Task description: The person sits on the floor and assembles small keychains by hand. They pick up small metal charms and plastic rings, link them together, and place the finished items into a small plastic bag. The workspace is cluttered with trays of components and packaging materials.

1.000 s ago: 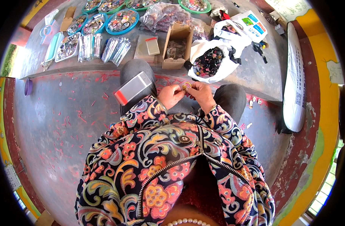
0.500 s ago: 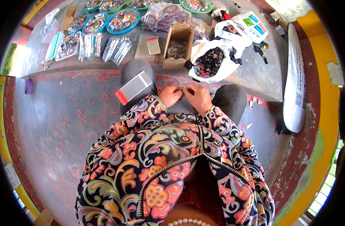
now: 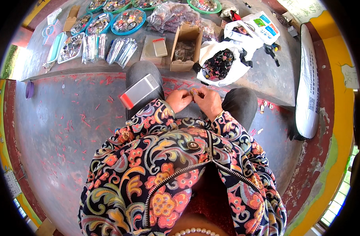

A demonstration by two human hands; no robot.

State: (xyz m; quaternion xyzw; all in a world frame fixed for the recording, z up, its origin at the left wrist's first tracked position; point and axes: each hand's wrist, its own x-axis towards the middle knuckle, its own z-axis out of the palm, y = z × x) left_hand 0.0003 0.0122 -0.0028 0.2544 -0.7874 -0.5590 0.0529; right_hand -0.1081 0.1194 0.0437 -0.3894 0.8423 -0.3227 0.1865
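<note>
My left hand [image 3: 179, 100] and my right hand [image 3: 208, 101] meet between my knees, fingertips nearly touching. A tiny yellowish-orange piece [image 3: 194, 91] shows at the tips of my right fingers, too small to name. The left thumb and fingers are pinched together, and whatever they hold is hidden. On my left thigh lies a flat clear plastic pack [image 3: 141, 90] with a red end, tilted. Just beyond my hands, a white plastic bag [image 3: 205, 59] stands with its mouth spread around a heap of dark and coloured small pieces [image 3: 221, 63].
Along the raised grey ledge [image 3: 146, 67] stand an open cardboard box [image 3: 196, 59], clear packs [image 3: 125, 51], blue round trays [image 3: 142, 23] and a white tray [image 3: 62, 59] of small items. Red scraps litter the floor [image 3: 70, 165]. A long white sack [image 3: 308, 90] stands at right.
My fingertips have drawn slightly apart, and the yellowish piece now shows more at my right fingers. The pack on my thigh and the things on the ledge have not visibly moved.
</note>
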